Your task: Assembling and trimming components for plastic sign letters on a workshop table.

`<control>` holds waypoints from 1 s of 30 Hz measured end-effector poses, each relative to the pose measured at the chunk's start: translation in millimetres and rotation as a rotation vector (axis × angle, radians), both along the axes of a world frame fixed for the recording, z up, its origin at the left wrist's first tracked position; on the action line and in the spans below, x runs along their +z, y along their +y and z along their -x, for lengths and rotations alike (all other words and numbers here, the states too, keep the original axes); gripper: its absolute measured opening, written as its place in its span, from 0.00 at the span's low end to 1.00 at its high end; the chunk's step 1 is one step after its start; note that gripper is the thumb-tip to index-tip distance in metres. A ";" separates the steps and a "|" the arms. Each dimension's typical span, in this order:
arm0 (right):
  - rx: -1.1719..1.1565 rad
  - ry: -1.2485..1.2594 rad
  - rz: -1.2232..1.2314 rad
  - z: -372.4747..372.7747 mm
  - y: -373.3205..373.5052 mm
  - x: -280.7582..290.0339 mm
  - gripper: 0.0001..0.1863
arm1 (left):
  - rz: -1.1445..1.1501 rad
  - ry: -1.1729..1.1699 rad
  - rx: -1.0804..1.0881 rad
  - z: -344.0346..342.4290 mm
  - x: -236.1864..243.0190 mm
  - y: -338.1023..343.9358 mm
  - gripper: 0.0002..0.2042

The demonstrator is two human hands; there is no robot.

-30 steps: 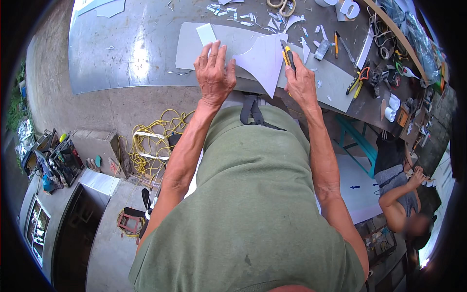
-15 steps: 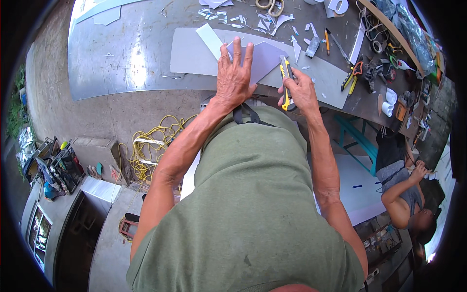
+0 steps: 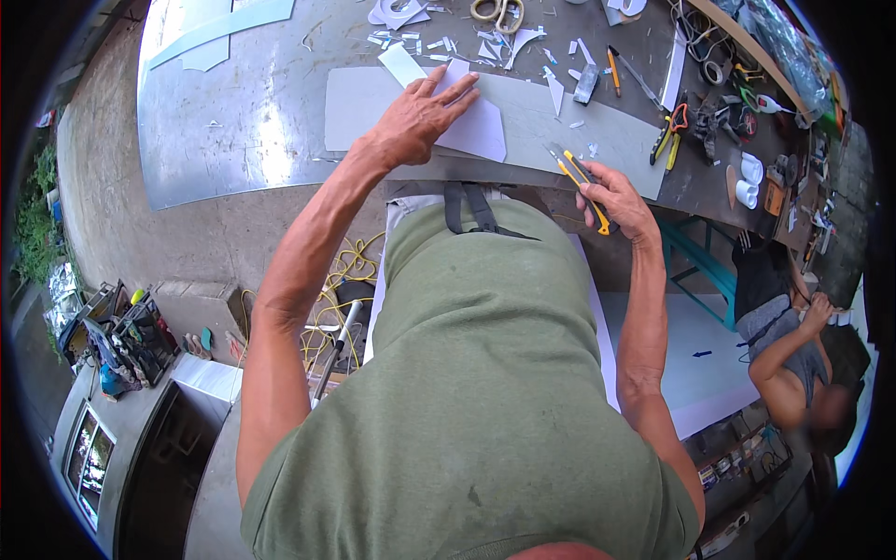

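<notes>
My left hand (image 3: 420, 117) lies with outstretched fingers on a pale lavender sheet piece (image 3: 478, 131). Beneath that piece is a long light-grey board (image 3: 532, 107) along the near edge of the metal table. A short white strip (image 3: 401, 63) pokes out past the fingers of this hand. My right hand (image 3: 618, 201) is closed around a yellow and black utility knife (image 3: 590, 196). Its blade points away from me, over the board's near edge and apart from the lavender piece.
Scissors (image 3: 499, 14), white offcuts (image 3: 485, 51) and a clear block (image 3: 586, 84) lie beyond the board. To the right are an orange pencil (image 3: 613, 72), pliers (image 3: 670, 140) and white pipe fittings (image 3: 749, 182). Another person (image 3: 793, 359) is at the far right.
The lavender piece has turned and shifted left under my left hand. My right hand has drawn the knife back and to the right, away from the piece.
</notes>
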State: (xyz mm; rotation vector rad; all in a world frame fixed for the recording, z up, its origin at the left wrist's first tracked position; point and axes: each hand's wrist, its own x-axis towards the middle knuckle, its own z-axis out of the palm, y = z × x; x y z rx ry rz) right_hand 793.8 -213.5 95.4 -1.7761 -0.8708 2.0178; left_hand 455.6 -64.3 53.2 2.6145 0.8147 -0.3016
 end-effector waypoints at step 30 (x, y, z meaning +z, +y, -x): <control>0.256 -0.782 -0.831 110.7 87.7 -68.7 0.27 | -0.152 -0.568 0.849 11.3 -23.4 -80.0 0.33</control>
